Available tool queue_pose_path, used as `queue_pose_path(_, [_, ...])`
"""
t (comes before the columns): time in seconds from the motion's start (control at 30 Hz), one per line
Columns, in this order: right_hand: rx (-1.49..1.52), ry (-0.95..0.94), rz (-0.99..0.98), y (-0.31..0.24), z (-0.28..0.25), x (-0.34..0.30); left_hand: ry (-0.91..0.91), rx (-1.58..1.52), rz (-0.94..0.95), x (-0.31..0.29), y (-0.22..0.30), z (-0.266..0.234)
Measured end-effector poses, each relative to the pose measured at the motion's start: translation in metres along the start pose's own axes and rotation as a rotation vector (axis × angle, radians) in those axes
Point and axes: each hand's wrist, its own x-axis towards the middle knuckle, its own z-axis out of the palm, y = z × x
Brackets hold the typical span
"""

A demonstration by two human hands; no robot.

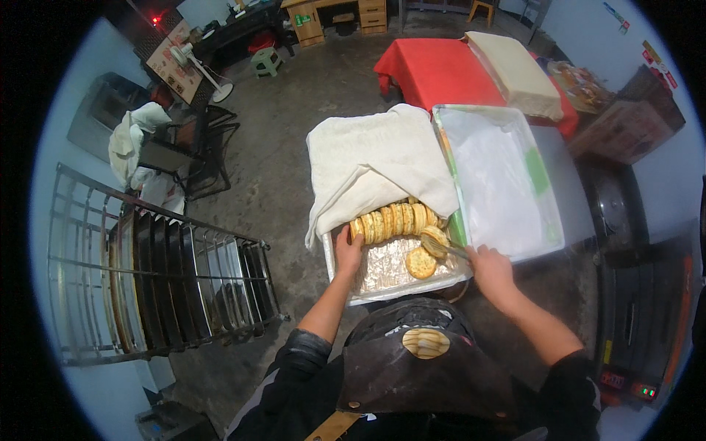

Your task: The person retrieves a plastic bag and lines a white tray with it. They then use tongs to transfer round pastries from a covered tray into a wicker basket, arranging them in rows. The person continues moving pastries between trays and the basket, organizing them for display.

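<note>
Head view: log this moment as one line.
left hand: at left end of pastry row | right hand: holds utensil | flat pastry: on tray | cloth: over tray's far part

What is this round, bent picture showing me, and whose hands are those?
There's no machine: these are a person's own bare hands. The one picture comes from a fisheye camera on their head, looking down; its wide lens bends straight edges. The left hand is at the left end of a row of round golden cakes in a shallow tray, partly covered by a white cloth. The right hand holds a thin tool, its kind unclear. A second tray lies beyond, to the right.
</note>
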Motion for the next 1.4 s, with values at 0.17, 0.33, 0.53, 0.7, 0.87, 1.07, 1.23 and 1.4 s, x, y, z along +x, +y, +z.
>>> queue_pose_path(0.17, [0.225, -0.081, 0.023, -0.051, -0.005, 0.012, 0.016, -0.433, -0.024, -0.003, 0.003, -0.002])
queue_pose_path(0.33, [0.383, -0.043, -0.047, -0.116, 0.009, 0.043, 0.054, -0.89, -0.356, -0.039, 0.014, -0.011])
queue_pose_path(0.53, [0.305, -0.072, -0.035, -0.159, 0.034, 0.071, 0.042, -1.041, -0.562, -0.062, 0.021, -0.009])
queue_pose_path(0.7, [0.289, -0.031, -0.017, -0.175, 0.04, 0.08, -0.009, -1.298, -0.667, -0.035, 0.004, -0.007])
queue_pose_path(0.87, [0.309, -0.083, 0.047, -0.166, 0.028, 0.063, 0.057, -1.309, -0.775, -0.009, -0.009, -0.007])
queue_pose_path(1.07, [0.543, -0.156, 0.243, -0.128, 0.032, 0.036, 0.243, -0.956, -0.708, -0.01, -0.015, 0.007])
queue_pose_path(1.23, [0.894, -0.124, 0.443, -0.099, 0.051, 0.021, 0.277, -1.004, -0.574, -0.002, -0.016, 0.021])
queue_pose_path(1.4, [0.933, -0.012, 0.443, -0.086, 0.07, 0.018, 0.306, -1.054, -0.65, 0.004, -0.01, 0.027])
